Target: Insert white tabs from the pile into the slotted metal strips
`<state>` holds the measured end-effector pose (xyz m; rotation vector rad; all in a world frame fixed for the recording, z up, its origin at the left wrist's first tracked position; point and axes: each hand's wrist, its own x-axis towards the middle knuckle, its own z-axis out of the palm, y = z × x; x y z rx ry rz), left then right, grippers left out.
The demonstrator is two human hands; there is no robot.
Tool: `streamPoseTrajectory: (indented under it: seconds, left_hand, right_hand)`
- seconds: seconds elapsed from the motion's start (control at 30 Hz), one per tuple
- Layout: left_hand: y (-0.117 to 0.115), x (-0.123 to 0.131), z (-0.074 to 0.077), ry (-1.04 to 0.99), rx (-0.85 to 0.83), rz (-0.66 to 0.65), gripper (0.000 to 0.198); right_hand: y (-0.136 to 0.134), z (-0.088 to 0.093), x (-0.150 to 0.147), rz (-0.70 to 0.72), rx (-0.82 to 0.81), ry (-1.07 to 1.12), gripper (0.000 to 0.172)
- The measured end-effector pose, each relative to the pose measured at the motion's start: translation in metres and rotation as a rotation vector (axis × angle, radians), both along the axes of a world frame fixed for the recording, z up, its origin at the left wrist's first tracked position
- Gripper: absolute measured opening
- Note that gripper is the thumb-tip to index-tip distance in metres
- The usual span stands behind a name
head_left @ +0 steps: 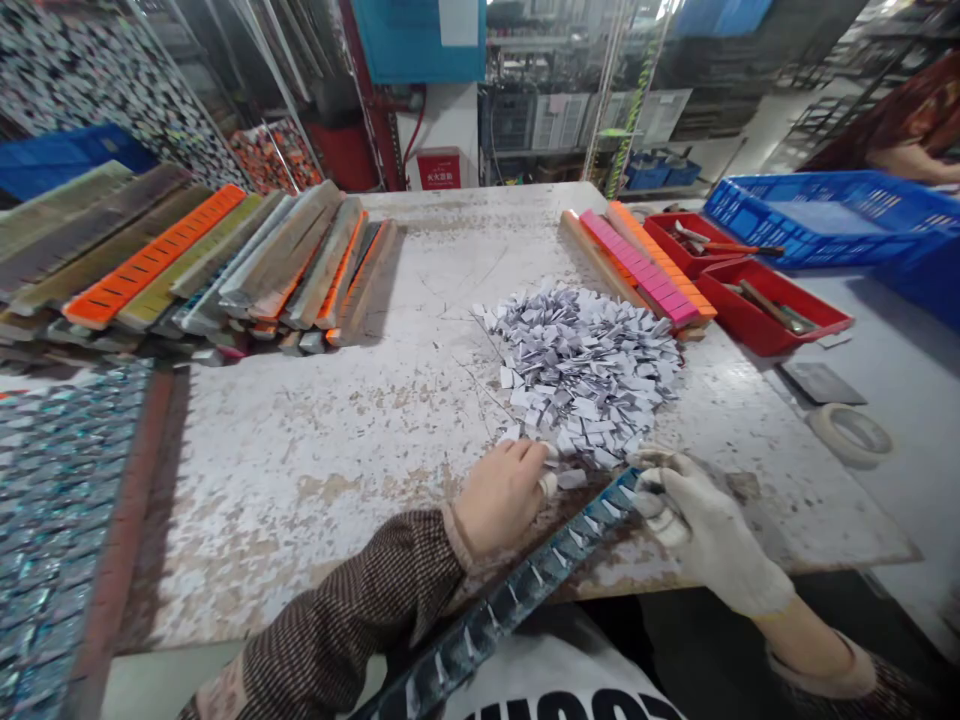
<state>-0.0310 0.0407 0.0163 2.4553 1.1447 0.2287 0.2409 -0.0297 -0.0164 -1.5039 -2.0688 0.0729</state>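
Note:
A long dark-blue slotted strip [517, 590] slants from my lap up over the table's front edge. Small pale pointed pieces stand out of its slots in a row. My right hand [705, 530], in a white knit glove, is closed around the strip's upper end; its fingertips partly hide that end. My left hand [504, 495] is bare apart from white coverings on the thumb and a fingertip. Its fingers curl at the near edge of a heap of small whitish-grey flat pieces [585, 365]; what they pinch, if anything, is hidden. One loose piece [572, 479] lies beside the thumb.
Stacked slotted bars [161, 255] fill the back left. Pink and orange bars [637, 265] lie behind the heap. At right are red bins [776, 305] with tools, a blue crate [832, 215] and a tape roll [851, 432]. Filled bluish strips [67, 530] lie at left. Another person's arm [911, 160] shows far right.

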Motion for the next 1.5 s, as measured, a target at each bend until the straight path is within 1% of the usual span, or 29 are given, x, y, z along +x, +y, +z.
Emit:
streamPoseTrajectory:
  seconds: [0.03,0.1,0.17,0.23,0.3,0.4,0.47,0.53,0.6,0.67,0.73,0.8,0.87,0.9,0.97,1.0,1.03,1.1,1.17,1.2,1.23,1.33,1.43,1.5]
  left_hand:
    - [0.009,0.005,-0.001,0.047,0.039,-0.021,0.025]
    - [0.024,0.015,-0.006,0.116,0.063,-0.081,0.032]
    - [0.035,0.025,-0.01,0.144,0.048,-0.119,0.031]
    - [0.042,0.03,-0.013,0.151,0.026,-0.139,0.027]
    - [0.045,0.03,-0.012,0.143,0.005,-0.16,0.022]
    - [0.042,0.027,-0.002,0.097,-0.017,-0.192,0.024]
    - [0.034,0.028,0.009,-0.06,-0.056,-0.229,0.027]
    - [0.023,0.032,0.02,-0.334,-0.121,-0.304,0.028]
    - [0.011,0.039,0.029,-0.589,-0.175,-0.408,0.03]
    - [0.002,0.045,0.034,-0.701,-0.186,-0.502,0.032]
    - [-0.003,0.048,0.036,-0.715,-0.179,-0.54,0.031]
    - [-0.006,0.049,0.034,-0.678,-0.167,-0.51,0.03]
    - [-0.007,0.047,0.03,-0.648,-0.17,-0.419,0.03]
    - [-0.008,0.045,0.027,-0.649,-0.177,-0.363,0.032]
    - [-0.009,0.04,0.02,-0.677,-0.196,-0.252,0.036]
    - [-0.01,0.036,0.016,-0.694,-0.215,-0.198,0.038]
    - [-0.011,0.033,0.012,-0.712,-0.243,-0.142,0.039]
    - [-0.012,0.026,0.004,-0.766,-0.316,-0.011,0.037]
    - [-0.012,0.021,-0.001,-0.855,-0.398,0.112,0.033]
    - [-0.012,0.019,-0.002,-0.905,-0.436,0.149,0.032]
    - [-0.012,0.017,-0.004,-0.95,-0.474,0.167,0.03]
    - [-0.011,0.014,-0.007,-1.028,-0.591,0.151,0.024]
    - [-0.01,0.012,-0.01,-1.039,-0.679,0.152,0.017]
    - [-0.01,0.011,-0.011,-1.016,-0.71,0.146,0.016]
  right_hand:
    - [-0.002,0.001,0.002,-0.027,0.007,0.025,0.011]
    - [-0.007,0.002,0.005,-0.071,0.039,0.049,0.015]
    - [-0.013,0.003,0.009,-0.112,0.063,0.076,0.017]
    - [-0.019,0.003,0.013,-0.151,0.082,0.092,0.017]
    - [-0.024,0.002,0.017,-0.196,0.109,0.089,0.015]
    - [-0.031,0.003,0.017,-0.25,0.121,0.132,0.015]
    - [-0.033,0.007,0.011,-0.249,0.081,0.208,0.017]
    - [-0.033,0.015,0.001,-0.209,0.039,0.279,0.018]
    - [-0.031,0.024,-0.009,-0.145,0.015,0.335,0.02]
    - [-0.027,0.033,-0.017,-0.087,-0.048,0.414,0.025]
    - [-0.023,0.038,-0.02,-0.063,-0.12,0.504,0.029]
    - [-0.021,0.039,-0.018,-0.06,-0.16,0.552,0.031]
    - [-0.019,0.038,-0.013,-0.105,-0.143,0.525,0.028]
    - [-0.018,0.036,-0.01,-0.15,-0.117,0.476,0.025]
    - [-0.015,0.033,-0.004,-0.251,-0.003,0.305,0.02]
    - [-0.013,0.03,-0.001,-0.278,0.067,0.19,0.018]
    - [-0.011,0.028,0.001,-0.278,0.131,0.071,0.017]
    - [-0.006,0.022,0.005,-0.226,0.212,-0.133,0.013]
    - [-0.002,0.017,0.007,-0.166,0.236,-0.257,0.006]
    - [-0.001,0.015,0.008,-0.152,0.239,-0.296,0.005]
    - [0.0,0.014,0.008,-0.145,0.236,-0.332,0.007]
    - [0.003,0.016,0.009,-0.124,0.197,-0.438,0.013]
    - [0.007,0.025,0.008,-0.074,0.133,-0.522,0.015]
    - [0.013,0.031,0.004,-0.064,0.06,-0.548,0.014]
